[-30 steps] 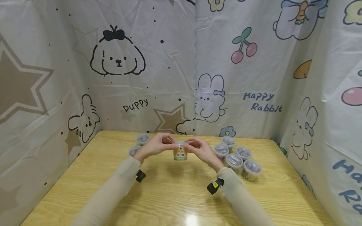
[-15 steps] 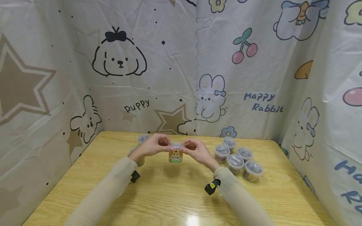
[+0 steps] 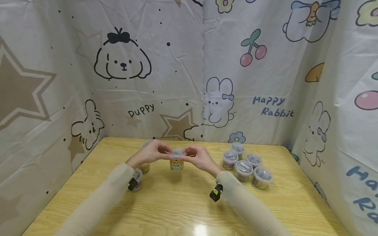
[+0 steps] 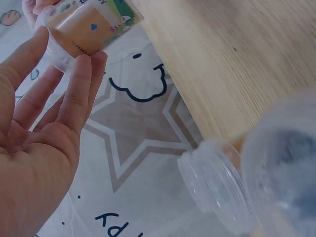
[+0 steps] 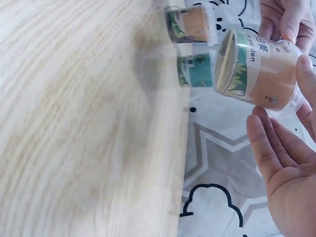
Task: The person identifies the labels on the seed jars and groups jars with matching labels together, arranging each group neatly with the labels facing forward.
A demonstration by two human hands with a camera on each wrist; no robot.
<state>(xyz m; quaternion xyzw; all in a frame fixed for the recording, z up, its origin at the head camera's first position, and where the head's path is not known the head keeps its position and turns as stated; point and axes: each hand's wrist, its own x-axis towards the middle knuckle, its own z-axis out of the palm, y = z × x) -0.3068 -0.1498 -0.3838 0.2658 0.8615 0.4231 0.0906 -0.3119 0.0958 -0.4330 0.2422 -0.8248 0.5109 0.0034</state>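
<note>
Head view: my left grip [image 3: 152,152] and right grip [image 3: 200,159] pinch a clear plastic cup with an orange-and-green label [image 3: 176,163] above the yellow wooden counter [image 3: 177,203], toward its far edge; I'd keep pressure even. The white fabric backdrop [image 3: 177,85] reads "Puppy," "Happy Rabbit." Left wrist: fingers parted around the cup's top. Right wrist: label shows "garden."

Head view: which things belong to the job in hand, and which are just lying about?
In the job:
orange-labelled tub, held by both hands
left hand
right hand

Probably just lying about, held by neither hand:
five lidded tubs on the right
other tubs on the left
printed curtain, only backdrop
</note>
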